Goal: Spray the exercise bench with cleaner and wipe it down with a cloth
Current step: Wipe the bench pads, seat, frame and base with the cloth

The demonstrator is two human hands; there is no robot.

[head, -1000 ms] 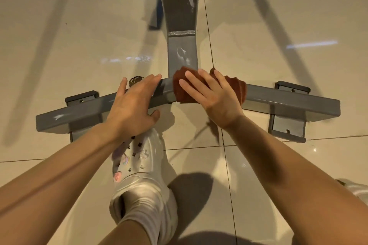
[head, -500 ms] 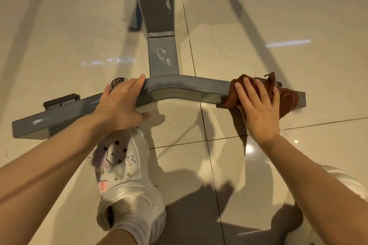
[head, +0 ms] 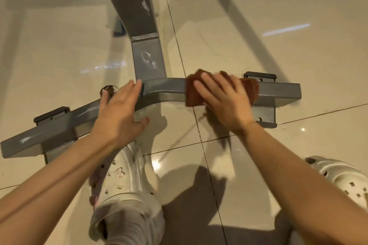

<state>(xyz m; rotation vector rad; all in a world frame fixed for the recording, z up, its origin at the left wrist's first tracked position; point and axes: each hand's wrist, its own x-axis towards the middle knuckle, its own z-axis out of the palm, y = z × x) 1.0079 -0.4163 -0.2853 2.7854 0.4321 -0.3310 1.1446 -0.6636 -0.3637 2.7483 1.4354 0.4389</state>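
The exercise bench shows only its grey metal base: a crossbar (head: 169, 87) lying on the floor and a beam (head: 147, 57) running away from its middle. A folded brown cloth (head: 192, 93) is draped over the right half of the crossbar. My right hand (head: 225, 99) presses on it with flat, spread fingers. My left hand (head: 119, 109) rests on the crossbar just left of the joint, fingers straight over the top and thumb in front. No spray bottle is in view.
Glossy beige floor tiles surround the base. My left white clog (head: 127, 181) stands just below the crossbar and the right one (head: 342, 177) sits at the right edge. Black rubber pads (head: 259, 75) mark the bar's feet. A small round brown object (head: 107, 89) lies behind my left hand.
My right hand slid the cloth from the bar's middle out to its right end, then back partway toward the joint. My left hand stayed on the bar.
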